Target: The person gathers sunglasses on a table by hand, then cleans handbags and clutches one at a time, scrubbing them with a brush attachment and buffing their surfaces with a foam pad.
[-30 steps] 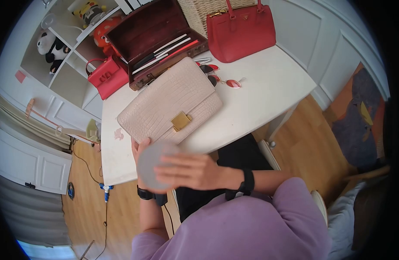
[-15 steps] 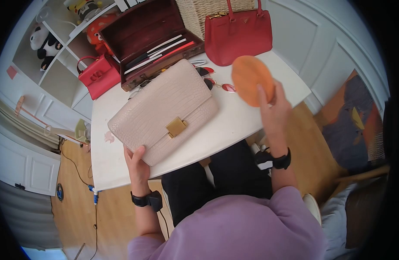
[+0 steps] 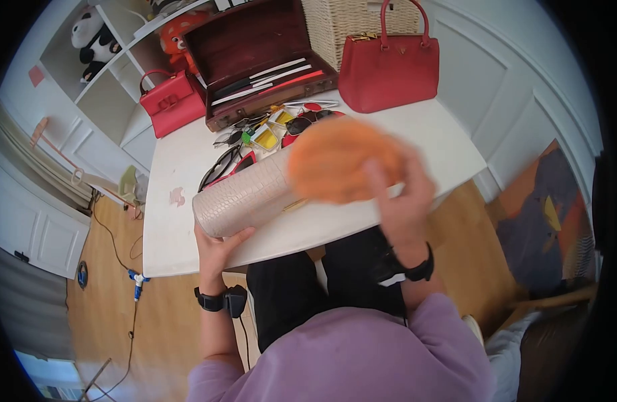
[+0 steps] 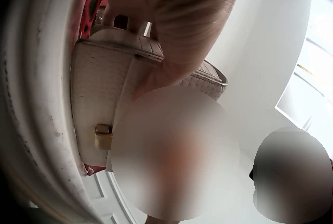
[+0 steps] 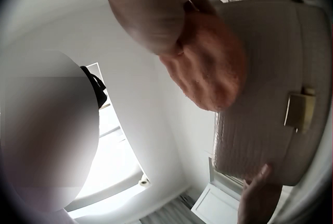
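A pale pink crocodile-textured clutch bag [image 3: 238, 199] is tipped up on the white table [image 3: 167, 234], showing a narrow side in the head view. My left hand [image 3: 218, 249] grips it at the near left end, thumb along the near side. The gold clasp [image 5: 300, 110] and flap show in the right wrist view. My right hand [image 3: 407, 211] holds a round orange pad [image 3: 335, 161], blurred in the head view, its thumb on the near face. The pad overlaps the bag's right end. Its surface looks soft and rippled in the right wrist view.
Behind the bag lie several sunglasses [image 3: 265, 137]. An open brown case [image 3: 255, 107] with long thin items, a small red bag [image 3: 174, 104], a larger red handbag [image 3: 389, 74] and a wicker basket [image 3: 322, 30] stand along the back. Shelves [image 3: 117, 124] are at the left.
The bag has turned from lying flap toward me to tipped up, exposing sunglasses behind it. My right hand went from near my left hand out to the right, then back over the bag with the pad.
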A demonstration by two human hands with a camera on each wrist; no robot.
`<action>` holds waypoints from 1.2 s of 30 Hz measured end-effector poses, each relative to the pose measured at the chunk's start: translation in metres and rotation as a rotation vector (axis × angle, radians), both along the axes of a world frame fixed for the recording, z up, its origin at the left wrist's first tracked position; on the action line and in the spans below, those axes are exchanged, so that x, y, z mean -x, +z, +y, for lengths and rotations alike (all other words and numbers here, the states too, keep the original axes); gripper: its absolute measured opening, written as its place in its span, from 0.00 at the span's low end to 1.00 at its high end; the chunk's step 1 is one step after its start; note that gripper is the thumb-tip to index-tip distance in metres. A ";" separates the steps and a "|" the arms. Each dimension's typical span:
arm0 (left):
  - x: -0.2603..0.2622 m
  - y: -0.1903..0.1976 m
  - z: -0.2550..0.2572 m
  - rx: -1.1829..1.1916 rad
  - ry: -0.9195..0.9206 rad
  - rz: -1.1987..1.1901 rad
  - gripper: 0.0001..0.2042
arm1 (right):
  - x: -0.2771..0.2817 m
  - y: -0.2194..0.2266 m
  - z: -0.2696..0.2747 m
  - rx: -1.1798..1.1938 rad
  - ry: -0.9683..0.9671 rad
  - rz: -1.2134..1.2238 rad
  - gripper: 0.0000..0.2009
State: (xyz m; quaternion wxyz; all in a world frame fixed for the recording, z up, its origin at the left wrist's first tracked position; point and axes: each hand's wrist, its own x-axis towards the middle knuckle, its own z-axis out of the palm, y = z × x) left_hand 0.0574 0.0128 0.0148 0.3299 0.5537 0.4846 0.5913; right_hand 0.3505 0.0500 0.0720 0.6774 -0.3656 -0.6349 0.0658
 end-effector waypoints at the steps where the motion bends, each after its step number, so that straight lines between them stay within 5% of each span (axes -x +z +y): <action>1: 0.000 -0.002 0.000 -0.004 0.009 -0.012 0.40 | -0.010 0.005 0.006 -0.061 -0.102 0.081 0.14; 4: -0.001 -0.010 -0.002 0.019 0.020 -0.026 0.39 | -0.014 0.017 0.011 -0.220 -0.200 0.105 0.14; 5: 0.000 -0.014 -0.002 0.010 0.016 0.011 0.39 | -0.008 0.022 0.009 -0.251 -0.185 -0.055 0.15; 6: -0.001 -0.017 -0.003 0.000 0.013 0.050 0.40 | 0.001 0.026 0.001 -0.123 -0.040 -0.195 0.18; 10: -0.013 -0.005 -0.013 -0.149 0.045 0.088 0.38 | 0.055 0.015 -0.027 -0.383 0.338 -0.566 0.13; 12: -0.024 0.008 -0.023 -0.157 -0.376 -0.568 0.33 | 0.067 0.021 -0.048 -0.431 0.450 -0.640 0.15; 13: -0.021 -0.006 -0.017 -0.225 -0.089 -0.187 0.27 | 0.065 0.027 -0.049 -0.370 0.469 -0.659 0.16; 14: -0.015 -0.013 -0.014 -0.223 -0.078 -0.197 0.27 | 0.060 0.030 -0.049 -0.309 0.487 -0.677 0.17; 16: -0.005 -0.023 -0.011 -0.463 -0.035 0.298 0.22 | 0.037 0.031 -0.036 -0.123 0.388 -0.804 0.20; 20: -0.004 -0.026 -0.018 -0.523 -0.103 0.506 0.21 | 0.001 0.022 -0.011 0.145 0.147 -0.997 0.19; 22: -0.006 -0.025 -0.015 -0.511 -0.084 0.448 0.21 | 0.006 0.020 -0.015 0.212 0.054 -1.020 0.20; 27: -0.008 -0.027 -0.015 -0.504 -0.031 0.409 0.20 | 0.054 0.014 -0.045 -0.016 0.474 -1.004 0.23; 34: -0.008 -0.025 -0.018 -0.503 -0.014 0.475 0.21 | -0.001 0.011 0.000 0.154 0.202 -0.998 0.26; 36: -0.009 -0.022 -0.019 -0.494 -0.014 0.499 0.22 | -0.020 0.010 0.008 0.324 0.128 -0.775 0.24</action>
